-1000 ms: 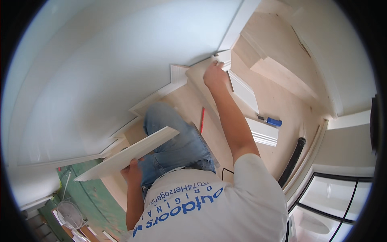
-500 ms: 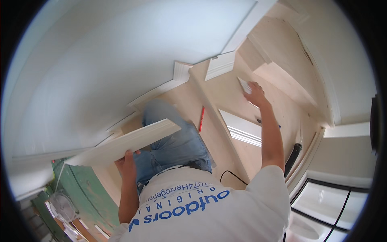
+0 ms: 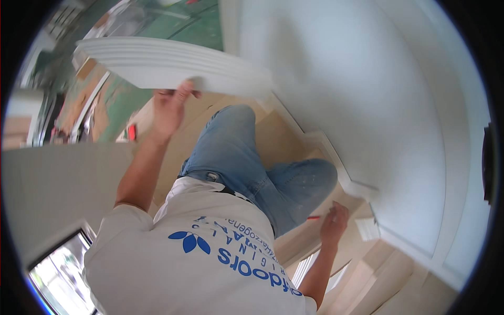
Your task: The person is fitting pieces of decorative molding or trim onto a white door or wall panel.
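Note:
My left hand (image 3: pixel 172 107) grips a long white skirting board (image 3: pixel 178 63) by its lower edge. The board has a grooved profile along one side and is raised at the upper left, slightly blurred. My right hand (image 3: pixel 335 219) hovers low at the right, past my bent knee, its fingers loosely bent and apart with nothing visible in them. Just left of it lies a red pencil (image 3: pixel 313 217), partly hidden by my knee. White grooved skirting pieces (image 3: pixel 303 270) lie beyond my right forearm, and a short one (image 3: pixel 367 229) stands by the wall.
Pale wooden stair steps (image 3: pixel 378 268) run down to the lower right. A white wall (image 3: pixel 357 105) with skirting (image 3: pixel 336 163) along its foot rises on the right. Green floor covering (image 3: pixel 197 31) with scattered material lies at the upper left, and a small red object (image 3: pixel 132 132) is near its edge.
My view and body have turned left. My left hand has swung the skirting board out over the green floor. My right hand has left the small white piece it was touching on the step.

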A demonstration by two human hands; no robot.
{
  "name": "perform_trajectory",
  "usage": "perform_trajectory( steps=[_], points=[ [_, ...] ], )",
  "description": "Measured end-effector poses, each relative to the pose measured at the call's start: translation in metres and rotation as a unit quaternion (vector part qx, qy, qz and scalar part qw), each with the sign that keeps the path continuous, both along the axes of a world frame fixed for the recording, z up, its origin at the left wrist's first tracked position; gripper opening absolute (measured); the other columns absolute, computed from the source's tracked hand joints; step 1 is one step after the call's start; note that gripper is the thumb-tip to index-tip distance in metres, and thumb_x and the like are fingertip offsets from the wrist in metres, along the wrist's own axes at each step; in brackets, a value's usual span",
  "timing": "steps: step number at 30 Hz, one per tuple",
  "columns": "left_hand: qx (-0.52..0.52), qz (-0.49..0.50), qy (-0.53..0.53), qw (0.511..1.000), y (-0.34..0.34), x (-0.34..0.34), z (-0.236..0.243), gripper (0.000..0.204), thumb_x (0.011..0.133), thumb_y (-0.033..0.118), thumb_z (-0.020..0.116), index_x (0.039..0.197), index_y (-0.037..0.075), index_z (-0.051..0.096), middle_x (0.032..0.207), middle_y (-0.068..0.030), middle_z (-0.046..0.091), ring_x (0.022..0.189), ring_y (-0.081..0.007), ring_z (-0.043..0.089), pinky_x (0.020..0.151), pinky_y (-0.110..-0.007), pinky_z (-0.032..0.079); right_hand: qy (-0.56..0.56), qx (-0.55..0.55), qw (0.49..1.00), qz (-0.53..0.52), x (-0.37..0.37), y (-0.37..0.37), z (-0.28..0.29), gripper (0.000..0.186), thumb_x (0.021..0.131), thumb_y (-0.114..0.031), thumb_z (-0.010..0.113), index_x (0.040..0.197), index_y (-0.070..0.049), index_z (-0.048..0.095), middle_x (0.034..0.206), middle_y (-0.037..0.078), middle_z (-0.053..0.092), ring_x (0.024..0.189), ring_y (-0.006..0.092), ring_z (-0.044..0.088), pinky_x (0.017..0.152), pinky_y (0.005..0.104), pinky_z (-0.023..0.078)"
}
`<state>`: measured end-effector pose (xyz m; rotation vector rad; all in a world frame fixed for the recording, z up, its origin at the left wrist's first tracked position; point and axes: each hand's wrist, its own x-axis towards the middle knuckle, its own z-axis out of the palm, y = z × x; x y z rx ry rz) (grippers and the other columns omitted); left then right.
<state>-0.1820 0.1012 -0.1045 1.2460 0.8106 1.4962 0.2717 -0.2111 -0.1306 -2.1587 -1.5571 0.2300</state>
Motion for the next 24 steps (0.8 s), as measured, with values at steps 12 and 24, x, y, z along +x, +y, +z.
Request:
perform_trajectory(
  steps=[12, 24],
  points=[
    [-0.111, 0.486, 0.124, 0.858, -0.05, -0.212, -0.034, 0.037, 0.109, 0.025, 0.058, 0.13, -0.006, 0.061, 0.122, -0.0112, 0.068, 0.116, -0.0164, 0.061, 0.1, -0.034, 0.05, -0.081, -0.038, 0.923, 0.373, -0.085, 0.198, -0.001, 0.033, 0.084, -0.011, 0.071, 0.117, -0.007, 0.068, 0.131, 0.015, 0.06, 0.12, 0.0382, 0.056, 0.105, 0.0528, 0.041],
    [-0.068, 0.455, 0.253, 0.851, 0.122, -0.238, 0.094, 0.044, 0.107, 0.035, 0.06, 0.126, -0.005, 0.063, 0.11, -0.0046, 0.068, 0.101, -0.0102, 0.06, 0.092, -0.027, 0.047, 0.108, 0.019, 0.87, 0.481, -0.206, 0.406, -0.052, 0.007, 0.091, -0.011, 0.068, 0.092, -0.004, 0.069, 0.096, 0.013, 0.071, 0.098, 0.0353, 0.066, 0.093, 0.0485, 0.05]
  ],
)
